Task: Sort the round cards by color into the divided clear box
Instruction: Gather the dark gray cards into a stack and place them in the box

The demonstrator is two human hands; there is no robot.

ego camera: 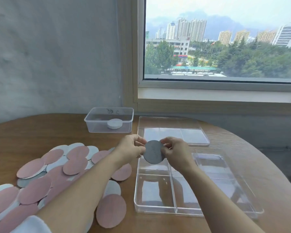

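Observation:
A grey round card (153, 152) is held up between both hands above the far left compartment of the divided clear box (173, 211). My left hand (130, 147) pinches its left edge and my right hand (176, 151) pinches its right edge. The box's compartments show no cards. A loose pile of round cards (57, 172), pink and pale grey-white, covers the table to the left of the box; my left forearm lies across it.
The box's clear lid (171, 130) lies flat behind the box. A small clear tub (108, 120) with a white round object inside stands at the back. The round wooden table (32, 132) ends at the right, under a window.

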